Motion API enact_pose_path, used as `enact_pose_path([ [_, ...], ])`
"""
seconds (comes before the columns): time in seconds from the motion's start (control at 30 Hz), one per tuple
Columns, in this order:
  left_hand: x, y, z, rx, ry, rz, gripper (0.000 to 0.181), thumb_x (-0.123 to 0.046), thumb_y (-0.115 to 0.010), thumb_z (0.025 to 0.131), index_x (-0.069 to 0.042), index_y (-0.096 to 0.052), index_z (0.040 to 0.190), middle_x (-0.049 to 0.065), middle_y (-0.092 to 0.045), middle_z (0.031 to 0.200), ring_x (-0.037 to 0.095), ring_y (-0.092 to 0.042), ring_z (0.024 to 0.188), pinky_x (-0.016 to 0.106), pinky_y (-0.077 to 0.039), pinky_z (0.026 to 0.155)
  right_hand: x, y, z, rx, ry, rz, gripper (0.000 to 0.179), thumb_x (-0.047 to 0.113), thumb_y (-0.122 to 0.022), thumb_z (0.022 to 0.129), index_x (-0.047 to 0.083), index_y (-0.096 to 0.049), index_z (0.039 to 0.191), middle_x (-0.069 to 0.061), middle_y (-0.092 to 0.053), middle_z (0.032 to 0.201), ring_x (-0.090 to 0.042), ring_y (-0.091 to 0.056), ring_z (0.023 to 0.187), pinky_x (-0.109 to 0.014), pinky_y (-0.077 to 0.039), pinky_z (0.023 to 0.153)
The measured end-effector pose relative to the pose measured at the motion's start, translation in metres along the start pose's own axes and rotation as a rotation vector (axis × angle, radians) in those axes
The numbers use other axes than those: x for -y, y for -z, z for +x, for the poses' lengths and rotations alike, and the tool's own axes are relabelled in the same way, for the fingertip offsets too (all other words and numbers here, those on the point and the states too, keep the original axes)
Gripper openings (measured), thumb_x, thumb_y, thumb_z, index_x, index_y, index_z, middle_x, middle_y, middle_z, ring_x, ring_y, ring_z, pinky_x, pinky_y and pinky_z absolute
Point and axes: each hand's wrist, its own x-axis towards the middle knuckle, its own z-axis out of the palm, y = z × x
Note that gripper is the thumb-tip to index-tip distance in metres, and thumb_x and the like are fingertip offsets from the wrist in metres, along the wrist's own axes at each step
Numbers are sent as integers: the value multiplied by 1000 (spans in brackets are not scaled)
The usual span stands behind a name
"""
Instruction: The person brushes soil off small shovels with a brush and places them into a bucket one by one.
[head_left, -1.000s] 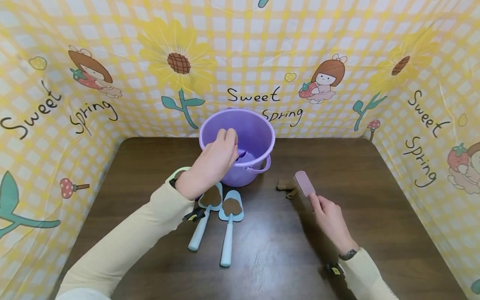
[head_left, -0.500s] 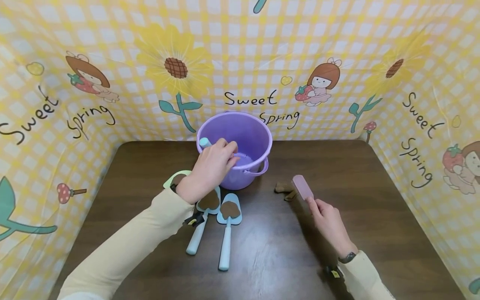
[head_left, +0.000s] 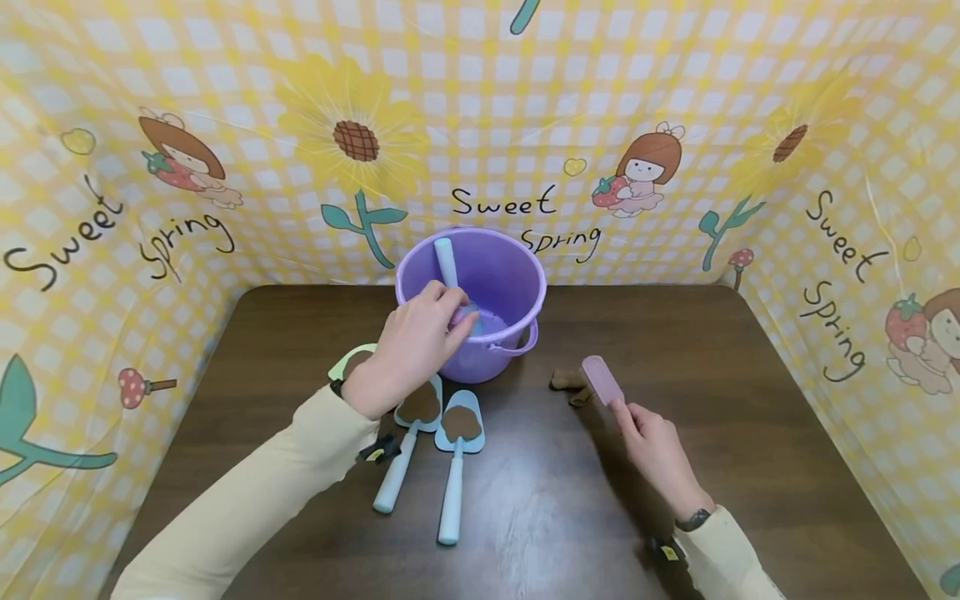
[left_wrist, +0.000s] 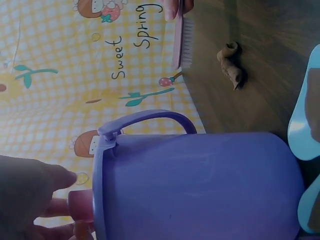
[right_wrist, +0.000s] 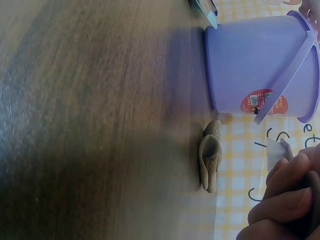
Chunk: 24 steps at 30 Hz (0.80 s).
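Pink object (left_wrist: 81, 204) at the purple bucket (head_left: 474, 360), brush (head_left: 603, 382) above the table (head_left: 555, 508)

Over the bucket's seven o'clock rim, the left hand's (head_left: 408, 346) curled grip holds the object, mostly hidden; inside, a blue handle (head_left: 446, 262) leans toward eleven. At four o'clock from the bucket, the right hand's (head_left: 660, 446) grip pinches the brush, a brown lump (head_left: 568, 381) at its nine.
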Motion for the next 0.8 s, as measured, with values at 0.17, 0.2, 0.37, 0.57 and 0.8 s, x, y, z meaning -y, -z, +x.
enact_pose_path([
  [0.17, -2, -2, -16, -231, -95, 77, 19, -22, -69, 100, -3, -65, 102, 13, -57, 92, 23, -54, 58, 36, -43, 44, -2, -2, 0, 12, -8, -1, 44, 36, -53, 110, 10, -54, 75, 1, -42, 62, -18, -42, 56, -29, -35, 53],
  [0.2, -3, -3, -20, -275, -123, 91, 18, -21, -69, 99, -3, -65, 100, 11, -57, 88, 22, -53, 57, 35, -40, 42, -2, -2, 0, 15, -8, -2, 44, 36, -53, 110, 9, -54, 75, 0, -42, 62, -18, -43, 56, -29, -35, 53],
  [0.37, -11, -11, -44, -333, -231, 137, 18, -21, -70, 95, -7, -61, 89, 1, -49, 70, 17, -47, 50, 28, -30, 39, -2, -2, 1, 17, -4, -9, 44, 35, -53, 110, 9, -55, 76, 0, -43, 62, -18, -44, 56, -29, -36, 53],
  [0.57, -18, -32, -78, -173, -217, 150, 29, -24, -80, 89, -12, -56, 80, -2, -45, 64, 16, -47, 48, 26, -28, 38, 1, -2, 3, 12, 15, -15, 44, 36, -53, 110, 10, -54, 74, 1, -44, 61, -17, -43, 55, -29, -35, 52],
  [0.8, -14, -57, -112, 102, -95, 163, 35, -31, -83, 88, -12, -56, 77, -5, -44, 58, 19, -51, 45, 35, -39, 39, 2, -4, 0, 22, 30, -21, 44, 36, -54, 110, 11, -53, 74, 3, -42, 61, -16, -41, 54, -28, -34, 52],
])
